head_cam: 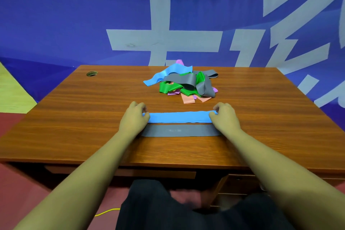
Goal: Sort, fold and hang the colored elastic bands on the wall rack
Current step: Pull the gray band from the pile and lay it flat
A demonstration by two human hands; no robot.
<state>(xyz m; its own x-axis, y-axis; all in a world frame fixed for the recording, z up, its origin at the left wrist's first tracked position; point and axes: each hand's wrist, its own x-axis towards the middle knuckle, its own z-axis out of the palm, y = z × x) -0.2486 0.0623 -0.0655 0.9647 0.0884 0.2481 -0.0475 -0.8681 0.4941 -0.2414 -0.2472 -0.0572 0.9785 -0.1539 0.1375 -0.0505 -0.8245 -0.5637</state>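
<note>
Band of blue elastic [180,117] lies flat and stretched out straight on the wooden desk [74,108], running from side to side across the near middle of the top. The left hand [133,117] is at its left end with the fingers curled in and the thumb closed toward them, pinching that end against the wood. The right hand [225,117] does the same at the right end, where a small fold of blue shows between the thumb and the curled fingertips. Both forearms reach in from the near edge, bare, with the wrists low over the desk. Just on the person's side of the blue strip, parallel to it and almost touching along the long edge, a grey band [179,130] lies flat as well; its two ends pass under the heels of the hands, and a faint pale print shows at its middle. Farther back, toward the far edge of the desk and well apart from the two flat strips, sits a loose heap of bands [183,84], with blue, grey, green, purple and salmon-pink strips tangled over one another. A round cable hole [92,73] is set in the far left corner of the top. Behind the desk hangs a blue banner [56,24] with large pale characters. Below the near edge are dark trousers [149,207], a reddish floor [18,183] and a thin yellow cable [107,212].
</note>
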